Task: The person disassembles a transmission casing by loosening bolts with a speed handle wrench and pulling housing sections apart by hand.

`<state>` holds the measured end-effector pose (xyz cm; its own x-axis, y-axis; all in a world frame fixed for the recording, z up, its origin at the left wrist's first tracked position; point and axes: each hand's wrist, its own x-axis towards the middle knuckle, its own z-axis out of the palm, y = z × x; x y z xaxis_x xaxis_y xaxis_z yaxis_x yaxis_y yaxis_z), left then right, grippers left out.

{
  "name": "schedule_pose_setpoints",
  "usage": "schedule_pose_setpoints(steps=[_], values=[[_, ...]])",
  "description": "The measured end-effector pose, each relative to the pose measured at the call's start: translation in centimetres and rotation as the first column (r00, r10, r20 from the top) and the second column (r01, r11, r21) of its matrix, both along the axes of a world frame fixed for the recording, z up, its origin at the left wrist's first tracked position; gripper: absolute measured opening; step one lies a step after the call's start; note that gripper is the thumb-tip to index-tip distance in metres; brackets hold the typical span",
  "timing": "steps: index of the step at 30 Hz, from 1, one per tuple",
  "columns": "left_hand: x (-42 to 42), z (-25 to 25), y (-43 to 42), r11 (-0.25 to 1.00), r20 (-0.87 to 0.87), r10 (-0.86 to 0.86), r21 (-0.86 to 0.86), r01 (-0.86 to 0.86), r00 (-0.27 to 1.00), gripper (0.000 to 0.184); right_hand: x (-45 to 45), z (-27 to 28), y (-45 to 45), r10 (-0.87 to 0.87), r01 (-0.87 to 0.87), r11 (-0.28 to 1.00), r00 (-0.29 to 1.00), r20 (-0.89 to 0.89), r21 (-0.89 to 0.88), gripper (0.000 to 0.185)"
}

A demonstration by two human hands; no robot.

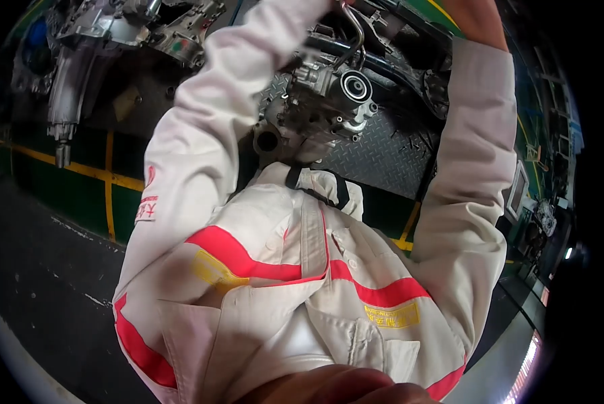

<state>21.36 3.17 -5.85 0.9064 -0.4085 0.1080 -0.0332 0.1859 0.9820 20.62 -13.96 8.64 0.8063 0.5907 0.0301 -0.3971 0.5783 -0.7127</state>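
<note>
My left sleeve (228, 87) stretches up to the top edge, where only a sliver of my left hand (337, 3) shows, its fingers cut off. It is close to the upper end of a bent metal pipe (360, 37); contact cannot be made out. My right arm also reaches upward, and its bare wrist (480, 25) leaves the frame at the top, so the right hand is out of sight. Below and between the arms sits a metal engine or gearbox assembly (315, 111) with a round, ringed part (356, 87) facing up.
A grey diamond-plate surface (389, 161) lies under the assembly. Another large metal housing (80, 81) with a shaft end stands at the upper left. Yellow lines (109, 182) cross the green floor. A dark bar (376, 64) runs behind the assembly.
</note>
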Motion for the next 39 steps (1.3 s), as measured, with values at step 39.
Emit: schedule_pose_setpoints(steps=[39], values=[[-8.5,5.7,0.1,0.972,0.053,-0.221,0.093,0.216,0.974,0.023,0.5,1.9,-0.1,-0.204,0.338,0.856,0.916,0.344,-0.391,0.017]])
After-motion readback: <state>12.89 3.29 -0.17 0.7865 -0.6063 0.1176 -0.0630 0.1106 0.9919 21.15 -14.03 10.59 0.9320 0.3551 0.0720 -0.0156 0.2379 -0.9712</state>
